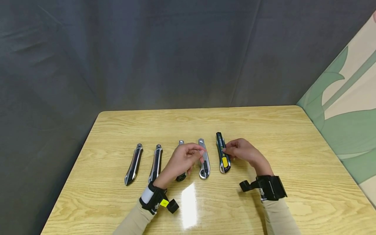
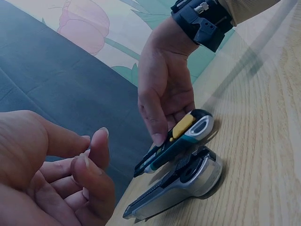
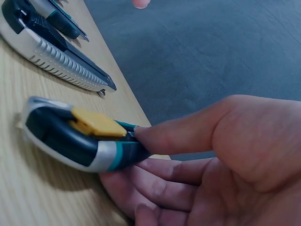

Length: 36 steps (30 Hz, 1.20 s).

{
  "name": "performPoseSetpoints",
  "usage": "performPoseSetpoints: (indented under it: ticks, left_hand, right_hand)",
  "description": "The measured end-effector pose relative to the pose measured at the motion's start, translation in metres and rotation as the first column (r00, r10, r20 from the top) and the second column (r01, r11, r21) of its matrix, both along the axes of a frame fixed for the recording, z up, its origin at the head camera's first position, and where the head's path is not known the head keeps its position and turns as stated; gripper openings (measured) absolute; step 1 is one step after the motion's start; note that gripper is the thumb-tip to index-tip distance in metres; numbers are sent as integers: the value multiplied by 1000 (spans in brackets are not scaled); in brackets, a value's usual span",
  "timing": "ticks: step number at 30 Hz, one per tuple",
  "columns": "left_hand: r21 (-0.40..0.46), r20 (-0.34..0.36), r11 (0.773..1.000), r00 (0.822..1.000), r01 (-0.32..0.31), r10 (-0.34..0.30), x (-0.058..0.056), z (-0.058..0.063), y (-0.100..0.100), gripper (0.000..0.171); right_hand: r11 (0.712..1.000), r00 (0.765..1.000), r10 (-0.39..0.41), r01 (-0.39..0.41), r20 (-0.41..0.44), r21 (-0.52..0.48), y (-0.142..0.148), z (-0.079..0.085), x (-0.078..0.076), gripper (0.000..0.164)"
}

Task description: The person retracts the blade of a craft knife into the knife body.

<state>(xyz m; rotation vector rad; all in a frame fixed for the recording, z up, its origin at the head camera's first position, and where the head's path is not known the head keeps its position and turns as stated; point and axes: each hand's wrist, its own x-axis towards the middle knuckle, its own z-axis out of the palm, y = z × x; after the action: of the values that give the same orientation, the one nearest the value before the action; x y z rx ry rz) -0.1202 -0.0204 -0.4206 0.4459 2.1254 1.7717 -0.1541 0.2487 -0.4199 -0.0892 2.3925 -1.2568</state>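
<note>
My right hand [image 1: 243,150] pinches a dark utility knife [image 1: 221,150] with a yellow slider, thumb on top and fingers beneath its side. The right wrist view shows the knife's rounded end [image 3: 70,136] close to the tabletop; whether it touches cannot be told. My left hand [image 1: 182,157] hovers with fingers loosely bent, thumb and fingertips near each other, nothing visible between them. Just beyond those fingertips lies a silver utility knife [image 1: 205,169]. Below the left hand is another knife [image 1: 181,177], its middle hidden by the hand.
Two silver-and-black utility knives [image 1: 134,164] [image 1: 156,160] lie farther left, roughly parallel on the wooden table [image 1: 235,209]. A dark cloth [image 1: 176,58] hangs behind the back edge. Fabric with a green leaf pattern [image 1: 349,130] borders the right side.
</note>
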Motion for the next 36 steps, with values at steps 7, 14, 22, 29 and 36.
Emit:
performPoseSetpoints:
  ticks: [7,14,22,29,36]
  left_hand:
    - [-10,-2,1000,1000,-5,5,-1,0,-3,28]
    - [-25,-18,1000,1000,-7,6,-3,-1,-6,26]
    - [-80,-40,996,999,-27,23,-4,-1,-10,28]
    - [-137,-86,990,996,-42,31,-3,-1,-15,28]
    - [-209,-241,972,969,-110,58,-1,0,-24,22]
  right_hand:
    - [1000,999,3,-3,50,11,1,1,4,33]
    - [998,997,-30,27,68,51,-1,3,7,35]
    - [990,998,-50,45,33,137,-1,8,11,31]
    - [969,1000,-22,25,-17,246,-1,10,11,29]
    - [938,994,-27,61,-104,341,-3,15,12,29]
